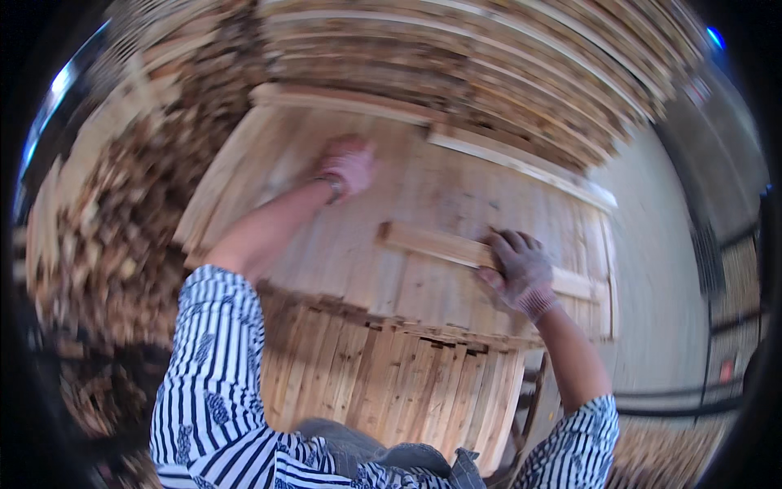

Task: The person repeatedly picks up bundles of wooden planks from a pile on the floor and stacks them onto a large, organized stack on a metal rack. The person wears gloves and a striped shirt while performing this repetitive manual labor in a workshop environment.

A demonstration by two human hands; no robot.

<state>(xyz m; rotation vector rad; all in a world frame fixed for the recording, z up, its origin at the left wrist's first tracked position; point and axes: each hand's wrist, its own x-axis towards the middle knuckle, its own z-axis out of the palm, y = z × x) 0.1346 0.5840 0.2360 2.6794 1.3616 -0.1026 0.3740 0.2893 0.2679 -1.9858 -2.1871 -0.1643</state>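
Observation:
My right hand (520, 269), in a grey-stained knit glove, is closed around a short wooden batten (436, 243). Its fingers reach over the far edge and the thumb sits on the near one. The batten lies crosswise over a layer of planks (391, 187) set side by side. Farther up on the left, my left hand (349, 165) in a pinkish glove is over these planks, its fingers smeared by motion. Along the far side of the layer runs another long pale batten (521, 165), apart from both hands.
Tall stacks of boards (456, 57) rise behind the plank layer. A pile of cut wood ends (122, 220) stands at the left. Below the near edge is a lower row of planks (383, 375). Grey floor (656, 220) shows on the right, with a dark rail (676, 411) beyond.

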